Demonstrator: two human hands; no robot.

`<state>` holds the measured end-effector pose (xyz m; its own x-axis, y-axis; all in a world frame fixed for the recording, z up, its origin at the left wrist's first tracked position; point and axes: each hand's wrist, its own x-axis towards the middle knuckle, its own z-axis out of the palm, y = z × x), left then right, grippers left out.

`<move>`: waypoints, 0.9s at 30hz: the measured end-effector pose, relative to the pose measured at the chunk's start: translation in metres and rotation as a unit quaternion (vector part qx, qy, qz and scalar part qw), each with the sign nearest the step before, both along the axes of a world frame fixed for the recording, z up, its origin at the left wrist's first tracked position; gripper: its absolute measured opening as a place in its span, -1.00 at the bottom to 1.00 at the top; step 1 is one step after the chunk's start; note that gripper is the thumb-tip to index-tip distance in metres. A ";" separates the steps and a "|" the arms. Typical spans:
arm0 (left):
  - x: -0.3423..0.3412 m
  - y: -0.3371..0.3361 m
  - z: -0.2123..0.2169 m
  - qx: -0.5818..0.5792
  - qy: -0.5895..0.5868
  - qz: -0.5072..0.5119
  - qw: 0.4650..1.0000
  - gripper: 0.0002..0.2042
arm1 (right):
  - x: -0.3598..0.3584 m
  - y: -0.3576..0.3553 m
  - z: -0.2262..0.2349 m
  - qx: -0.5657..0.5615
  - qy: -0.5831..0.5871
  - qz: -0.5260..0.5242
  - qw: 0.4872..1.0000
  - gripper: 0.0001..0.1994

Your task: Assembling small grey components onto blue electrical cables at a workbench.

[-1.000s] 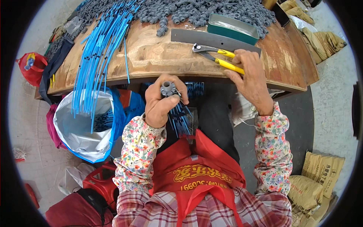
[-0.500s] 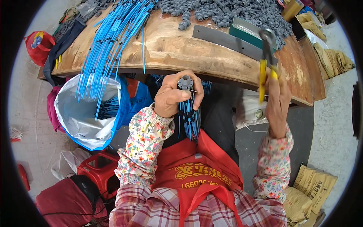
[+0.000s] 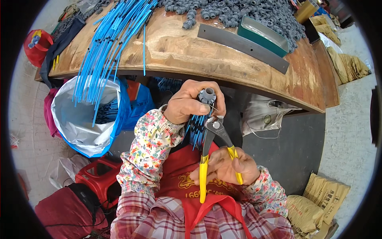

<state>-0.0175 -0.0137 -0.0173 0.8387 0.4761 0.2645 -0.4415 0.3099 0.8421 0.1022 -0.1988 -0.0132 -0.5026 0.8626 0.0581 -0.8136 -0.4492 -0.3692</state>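
Observation:
My left hand (image 3: 185,105) is closed around a bundle topped by a grey ribbed plastic fitting (image 3: 207,96) with a round open end facing up. Below the fitting, thin blue strips with black parts (image 3: 197,135) hang down. A thin light wire or tie end pokes out at its side by my thumb. In my right hand (image 3: 230,167) is a pair of end-cutting pliers (image 3: 216,126) with yellow handles, which are spread apart. The plier head is just below my left fingers, close to that thin end; whether the jaws touch it I cannot tell.
On the wooden bench (image 3: 171,46) lie long blue strips (image 3: 107,47), a heap of grey fittings (image 3: 254,12), a flat metal bar (image 3: 244,48) and a green tray (image 3: 264,38). A white-lined blue bag (image 3: 83,133) stands left, near a red stool (image 3: 95,175).
My right hand has brought the pliers down and left from the bench's right side to the bundle. My left hand, still around the bundle, appears slightly lower and further right.

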 end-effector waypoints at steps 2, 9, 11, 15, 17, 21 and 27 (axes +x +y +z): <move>0.000 -0.001 0.002 0.000 0.002 -0.003 1.000 -0.59 | 0.000 0.002 -0.001 -0.027 0.039 0.023 0.999 -0.51; -0.003 -0.001 0.004 0.008 0.005 0.003 1.000 -0.59 | -0.004 -0.003 0.001 -0.056 0.022 0.016 0.998 -0.54; -0.005 0.000 0.003 0.012 0.004 0.008 1.000 -0.59 | -0.004 -0.005 -0.001 -0.085 -0.008 0.006 0.996 -0.55; -0.007 0.000 0.003 0.016 0.009 0.016 1.000 -0.59 | 0.000 -0.005 -0.003 -0.076 0.014 0.005 0.997 -0.53; -0.007 -0.001 0.002 0.017 0.009 0.016 1.000 -0.59 | 0.007 -0.006 0.003 -0.091 -0.017 -0.005 0.996 -0.53; 0.000 -0.001 -0.004 0.061 0.018 0.036 0.997 -0.59 | 0.036 -0.006 0.040 -0.091 -0.261 -0.047 0.960 -0.50; 0.016 -0.010 0.003 0.044 0.049 0.055 0.996 -0.74 | 0.058 -0.002 0.065 0.033 -0.683 -0.096 0.723 -0.50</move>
<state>-0.0020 -0.0233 -0.0140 0.8062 0.5456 0.2287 -0.3830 0.1868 0.9046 0.1603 -0.2003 0.0520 -0.0014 0.9418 -0.3363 0.2863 -0.3218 -0.9025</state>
